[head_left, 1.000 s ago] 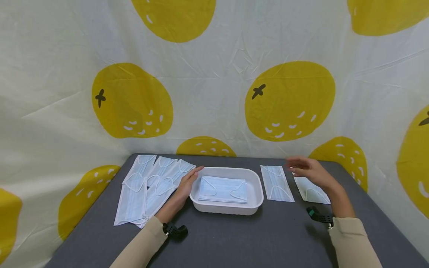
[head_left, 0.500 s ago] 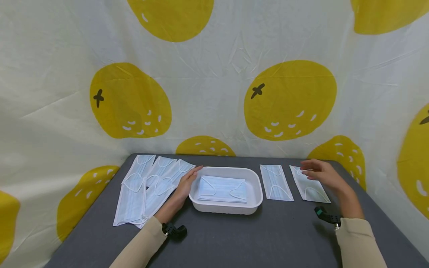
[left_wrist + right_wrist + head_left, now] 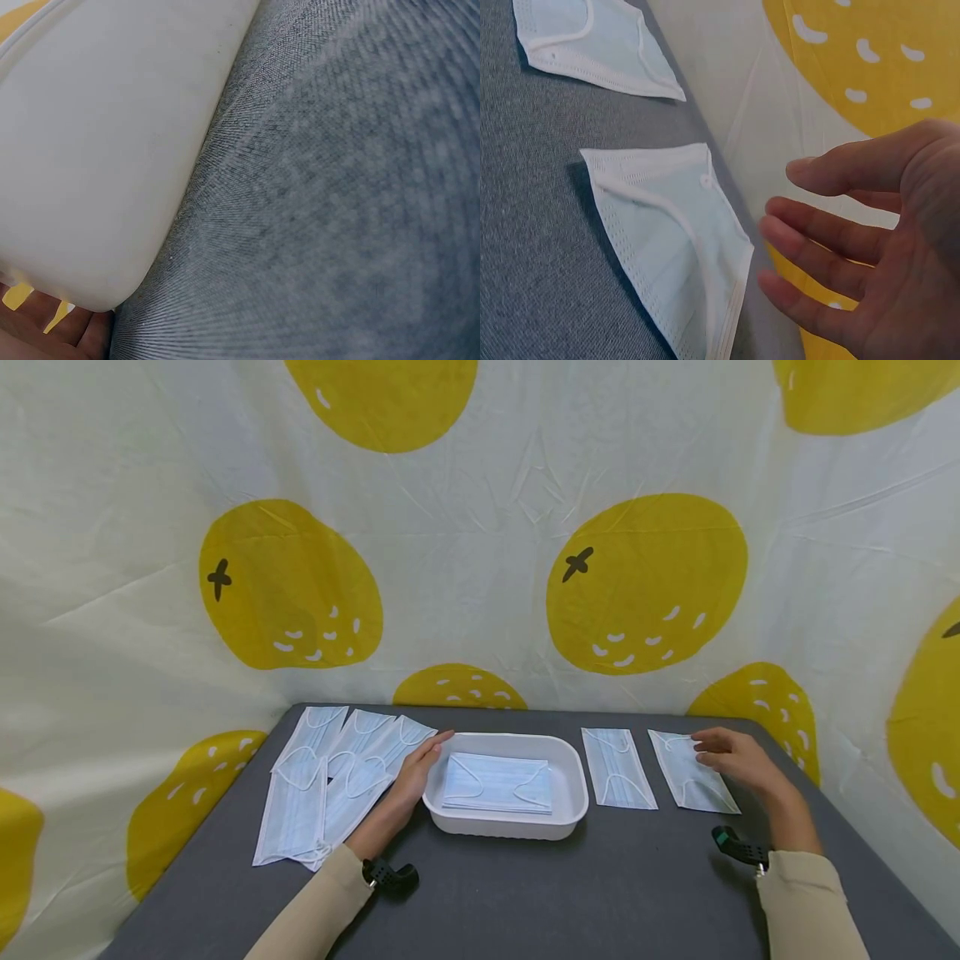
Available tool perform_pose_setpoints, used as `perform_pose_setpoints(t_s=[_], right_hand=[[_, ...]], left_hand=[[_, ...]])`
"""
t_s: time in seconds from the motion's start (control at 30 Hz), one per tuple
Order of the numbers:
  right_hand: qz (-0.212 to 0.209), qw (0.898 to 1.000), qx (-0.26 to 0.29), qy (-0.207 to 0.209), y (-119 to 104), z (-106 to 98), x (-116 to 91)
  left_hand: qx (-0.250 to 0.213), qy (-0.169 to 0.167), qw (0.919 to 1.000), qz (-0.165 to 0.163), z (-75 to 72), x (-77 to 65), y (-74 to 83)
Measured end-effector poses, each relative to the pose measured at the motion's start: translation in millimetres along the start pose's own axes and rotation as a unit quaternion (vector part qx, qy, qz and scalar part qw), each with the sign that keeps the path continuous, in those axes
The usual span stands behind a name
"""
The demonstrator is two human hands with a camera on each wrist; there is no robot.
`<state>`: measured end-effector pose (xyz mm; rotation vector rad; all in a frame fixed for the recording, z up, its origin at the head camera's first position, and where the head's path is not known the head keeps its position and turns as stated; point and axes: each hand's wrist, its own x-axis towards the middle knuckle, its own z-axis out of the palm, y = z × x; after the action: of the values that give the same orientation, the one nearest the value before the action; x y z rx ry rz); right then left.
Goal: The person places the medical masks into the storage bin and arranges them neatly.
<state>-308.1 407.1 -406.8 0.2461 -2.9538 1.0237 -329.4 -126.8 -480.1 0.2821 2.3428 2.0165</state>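
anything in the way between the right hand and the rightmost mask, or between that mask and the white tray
Nothing visible stands between the right hand and the rightmost mask. Between that mask and the white tray, another mask lies on the table, though it looks low enough to pass over.

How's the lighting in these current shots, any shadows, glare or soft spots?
Head view: soft, fairly even light, with a shadow on the tabletop beside the right sleeve; left wrist view: no hard glare on the white tray, tabletop weave clearer near it, softer toward the right; right wrist view: dark shadow along the nearer mask's left edge, right hand dimmer at the frame's edge.
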Motion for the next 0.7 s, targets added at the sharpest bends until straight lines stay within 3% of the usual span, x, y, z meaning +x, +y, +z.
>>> perform_pose_setpoints(t_s=[0.23, 0.5, 0.7], right_hand=[[0.025, 0.999, -0.024, 0.0, 9.5, -2.4, -1.3], [0.089, 0.995, -0.032, -0.026, 14.7, -3.9, -2.6], [0.107, 0.993, -0.036, -0.041, 21.5, -2.9, -0.6]], left_hand=[[0.002, 0.0, 1.0, 0.003, 0.9, -1.1, 0.6], [0.0, 0.0, 1.0, 0.003, 0.4, -0.7, -0.1], [0.002, 0.002, 1.0, -0.002, 0.3, -1.3, 0.6]])
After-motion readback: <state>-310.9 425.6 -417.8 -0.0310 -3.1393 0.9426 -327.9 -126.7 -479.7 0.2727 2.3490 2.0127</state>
